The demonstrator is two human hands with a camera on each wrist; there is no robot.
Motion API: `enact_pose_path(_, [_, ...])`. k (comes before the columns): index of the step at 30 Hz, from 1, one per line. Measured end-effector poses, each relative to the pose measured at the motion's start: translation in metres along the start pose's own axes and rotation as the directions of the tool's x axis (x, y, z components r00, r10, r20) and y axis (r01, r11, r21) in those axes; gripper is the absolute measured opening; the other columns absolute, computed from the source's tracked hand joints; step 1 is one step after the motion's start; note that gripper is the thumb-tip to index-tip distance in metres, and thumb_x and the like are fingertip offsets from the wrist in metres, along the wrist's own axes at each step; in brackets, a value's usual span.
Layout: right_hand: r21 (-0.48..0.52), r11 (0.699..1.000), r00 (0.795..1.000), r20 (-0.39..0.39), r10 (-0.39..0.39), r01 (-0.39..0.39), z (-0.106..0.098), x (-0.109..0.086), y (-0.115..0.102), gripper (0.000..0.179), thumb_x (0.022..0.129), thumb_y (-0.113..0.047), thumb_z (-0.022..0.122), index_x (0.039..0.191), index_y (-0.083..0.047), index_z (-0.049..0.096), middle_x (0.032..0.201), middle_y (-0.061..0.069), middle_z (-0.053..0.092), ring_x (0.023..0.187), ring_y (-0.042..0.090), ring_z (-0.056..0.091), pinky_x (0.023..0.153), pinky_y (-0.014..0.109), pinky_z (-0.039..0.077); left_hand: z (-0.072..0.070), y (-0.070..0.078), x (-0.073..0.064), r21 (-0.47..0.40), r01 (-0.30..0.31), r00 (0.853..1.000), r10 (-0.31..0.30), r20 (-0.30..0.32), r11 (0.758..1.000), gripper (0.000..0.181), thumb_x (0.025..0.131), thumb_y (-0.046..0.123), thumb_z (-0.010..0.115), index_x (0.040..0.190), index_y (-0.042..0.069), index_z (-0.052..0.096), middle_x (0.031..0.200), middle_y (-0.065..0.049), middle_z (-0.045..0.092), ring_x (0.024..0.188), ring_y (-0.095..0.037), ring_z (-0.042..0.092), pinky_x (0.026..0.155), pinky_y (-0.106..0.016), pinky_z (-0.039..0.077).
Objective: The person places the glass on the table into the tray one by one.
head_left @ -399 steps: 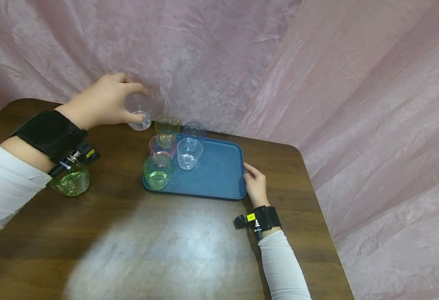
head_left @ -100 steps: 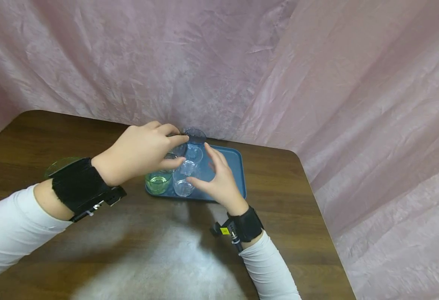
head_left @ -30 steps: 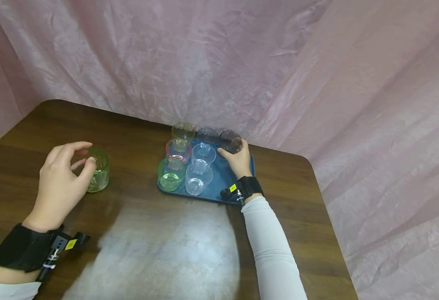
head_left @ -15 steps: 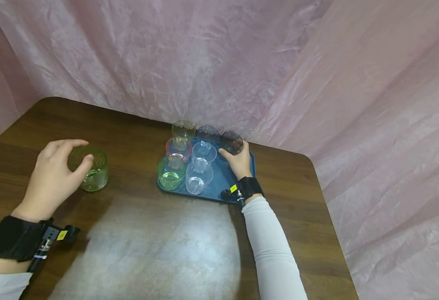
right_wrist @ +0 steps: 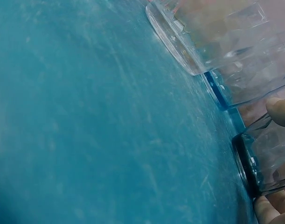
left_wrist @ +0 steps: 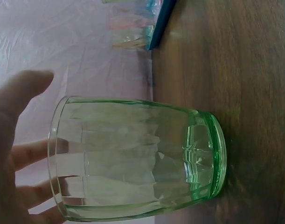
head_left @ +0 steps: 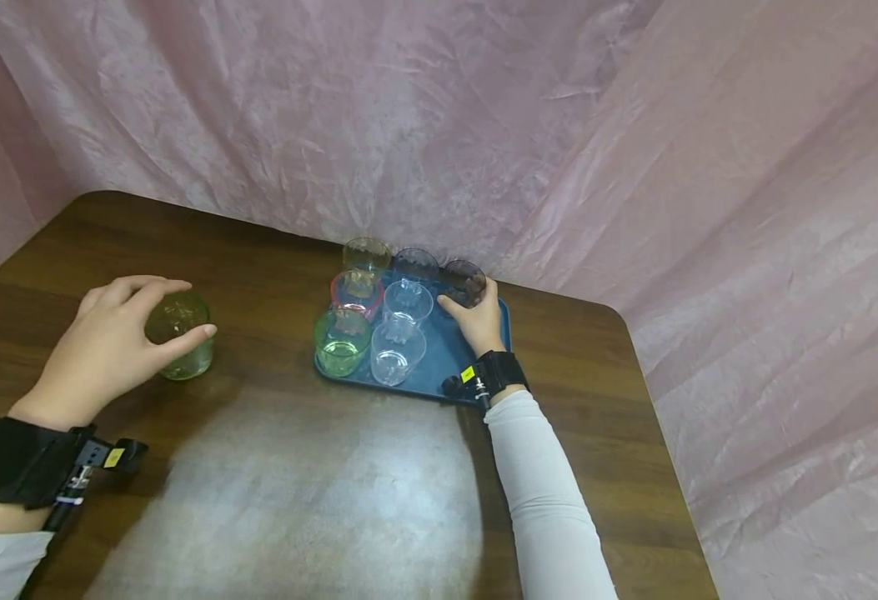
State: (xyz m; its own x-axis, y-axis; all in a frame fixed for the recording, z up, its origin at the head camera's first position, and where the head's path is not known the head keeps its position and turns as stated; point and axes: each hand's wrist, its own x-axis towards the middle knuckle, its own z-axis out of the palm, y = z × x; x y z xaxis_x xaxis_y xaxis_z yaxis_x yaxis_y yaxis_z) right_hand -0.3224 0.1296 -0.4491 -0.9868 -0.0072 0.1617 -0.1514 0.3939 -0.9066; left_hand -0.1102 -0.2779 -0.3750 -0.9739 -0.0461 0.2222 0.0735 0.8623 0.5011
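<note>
My left hand [head_left: 112, 346] reaches round the upper part of a green drinking glass [head_left: 197, 360], which stands upright on the table left of the tray. In the left wrist view the thumb is apart from this glass [left_wrist: 123, 154], and the fingers show behind its rim. At the back right of the blue tray [head_left: 449, 358], my right hand [head_left: 478, 323] grips a dark grey glass [head_left: 463, 282] between thumb and fingers. The right wrist view shows that glass's dark base [right_wrist: 247, 163] low at the tray surface.
On the tray's left and middle stand a yellow glass [head_left: 366, 252], a blue glass [head_left: 416, 263], a pink glass [head_left: 356, 292], two clear glasses [head_left: 397, 357] and another green glass [head_left: 341, 348]. A pink curtain [head_left: 378, 125] hangs behind the table [head_left: 258, 275].
A second clear glass and the dark grey glass have joined the tray. Over the last second, my left hand has come round the green glass, its thumb spreading; the right has stayed at the grey glass.
</note>
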Motion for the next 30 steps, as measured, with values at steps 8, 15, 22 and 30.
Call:
enact_pose_path(8, [-0.014,1.000,1.000,0.013,0.002,-0.002,0.0004,0.0001,-0.0005,0.086,0.077,-0.035,0.078,0.142,-0.008,0.028,0.139,0.013,0.045,0.129,0.026,0.042,0.109,0.039,0.037,-0.0005,-0.0002,-0.0005,0.055,-0.055,0.998,0.053,0.036,0.997,0.083,0.079,0.058,0.067,0.138,0.003,0.043,0.134,-0.035,0.038,0.124,-0.058,0.025,0.101,-0.076,0.016])
enact_pose_path(15, [-0.046,0.999,1.000,0.002,0.008,-0.008,0.0008,-0.0009,-0.0016,0.085,0.077,-0.031,0.079,0.142,-0.010,0.028,0.136,0.011,0.048,0.125,0.024,0.045,0.107,0.038,0.039,-0.0014,-0.0014,0.0017,0.042,-0.043,0.998,0.040,0.053,0.998,0.080,0.079,0.060,0.065,0.134,0.004,0.048,0.134,-0.035,0.039,0.120,-0.062,0.026,0.092,-0.079,0.021])
enact_pose_path(22, [-0.047,0.999,1.000,0.008,-0.002,0.002,-0.0005,-0.0021,-0.0028,0.084,0.077,-0.026,0.079,0.142,-0.008,0.028,0.133,0.013,0.048,0.123,0.026,0.047,0.105,0.041,0.041,-0.0028,-0.0016,0.0045,0.058,-0.052,0.997,0.049,0.058,0.997,0.081,0.078,0.060,0.066,0.132,0.002,0.050,0.131,-0.035,0.041,0.119,-0.062,0.028,0.091,-0.078,0.023])
enact_pose_path(30, [-0.007,1.000,0.999,0.033,0.011,-0.010,-0.0029,-0.0043,-0.0049,0.086,0.078,-0.019,0.079,0.144,-0.008,0.025,0.133,0.015,0.046,0.126,0.027,0.044,0.105,0.043,0.041,-0.0031,-0.0019,0.0073,0.086,-0.055,0.997,0.050,0.063,0.995,0.083,0.076,0.062,0.066,0.132,0.004,0.050,0.130,-0.036,0.042,0.114,-0.063,0.030,0.087,-0.079,0.027])
